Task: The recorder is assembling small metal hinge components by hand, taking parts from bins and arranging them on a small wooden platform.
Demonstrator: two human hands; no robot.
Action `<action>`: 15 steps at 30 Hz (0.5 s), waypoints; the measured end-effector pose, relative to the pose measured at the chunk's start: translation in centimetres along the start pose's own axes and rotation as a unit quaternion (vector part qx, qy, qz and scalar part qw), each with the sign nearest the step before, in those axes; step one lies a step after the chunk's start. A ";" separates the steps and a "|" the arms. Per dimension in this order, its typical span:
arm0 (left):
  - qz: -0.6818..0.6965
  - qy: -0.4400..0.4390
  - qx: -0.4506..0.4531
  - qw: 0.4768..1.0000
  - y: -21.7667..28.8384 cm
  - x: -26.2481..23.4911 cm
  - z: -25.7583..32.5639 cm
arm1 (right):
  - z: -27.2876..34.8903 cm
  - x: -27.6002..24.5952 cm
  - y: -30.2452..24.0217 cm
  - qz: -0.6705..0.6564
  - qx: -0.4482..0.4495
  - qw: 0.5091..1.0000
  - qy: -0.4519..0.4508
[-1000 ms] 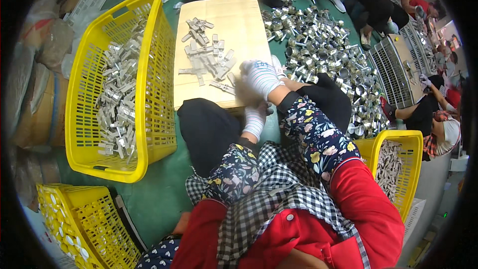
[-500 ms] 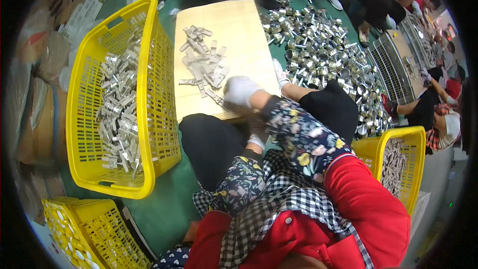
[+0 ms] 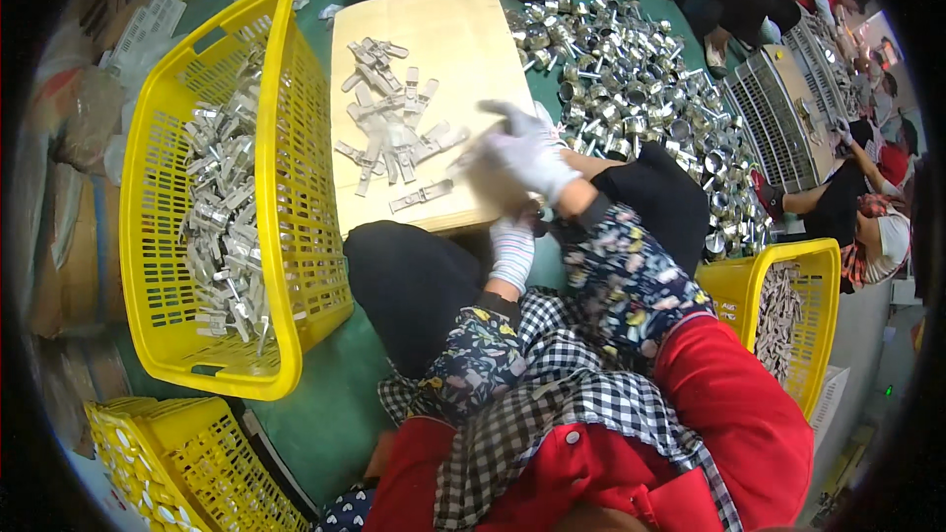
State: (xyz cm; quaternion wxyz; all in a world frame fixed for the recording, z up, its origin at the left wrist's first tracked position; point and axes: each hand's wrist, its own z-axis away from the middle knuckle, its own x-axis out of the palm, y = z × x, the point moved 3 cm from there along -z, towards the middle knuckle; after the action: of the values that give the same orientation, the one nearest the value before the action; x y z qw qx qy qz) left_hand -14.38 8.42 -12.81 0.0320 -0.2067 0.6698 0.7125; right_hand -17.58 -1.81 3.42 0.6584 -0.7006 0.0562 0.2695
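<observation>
A pale wooden board (image 3: pixel 443 30) lies on the green floor in front of my knees. A small heap of flat silver metal pieces (image 3: pixel 389 133) sits on it, and one piece (image 3: pixel 422 197) lies alone near the front edge. My right hand (image 3: pixel 527 153), in a white glove and motion-blurred, hovers over the board's right side with its fingers spread; nothing shows in it. My left hand (image 3: pixel 512 248), also gloved, is curled at the board's front edge under my right forearm. What it holds is hidden.
A big yellow basket (image 3: pixel 138 187) of silver parts stands left of the board. Shiny metal cylinders (image 3: pixel 631 79) are piled on the right. Other yellow baskets stand at right (image 3: pixel 818 335) and bottom left (image 3: pixel 168 473). Other people sit at the top and far right.
My right hand has swept from the heap's near side out over the board's right part. My left hand stays at the front edge. The view has shifted slightly.
</observation>
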 end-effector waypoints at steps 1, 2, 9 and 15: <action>0.149 -0.017 -0.089 0.985 1.1 0.3 0.0 | 0.2 -2.6 3.5 0.016 -0.078 0.997 0.019; 0.290 -0.033 -0.183 0.939 1.6 0.8 0.5 | 0.4 -4.0 7.0 0.029 -0.151 0.987 0.033; 0.347 -0.029 -0.285 0.893 5.4 -1.8 0.8 | 4.7 -6.7 9.7 -0.408 0.194 0.890 0.066; 0.275 -0.001 -0.237 0.932 4.3 -1.3 0.7 | 4.9 -6.5 10.4 -0.331 0.221 0.917 0.032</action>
State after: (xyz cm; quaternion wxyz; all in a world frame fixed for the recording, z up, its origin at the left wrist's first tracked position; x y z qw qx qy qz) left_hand -14.79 8.93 -8.32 -0.2144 -0.0154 0.5118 0.8318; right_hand -29.12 -0.23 -2.82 0.8456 -0.5244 -0.1000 -0.0057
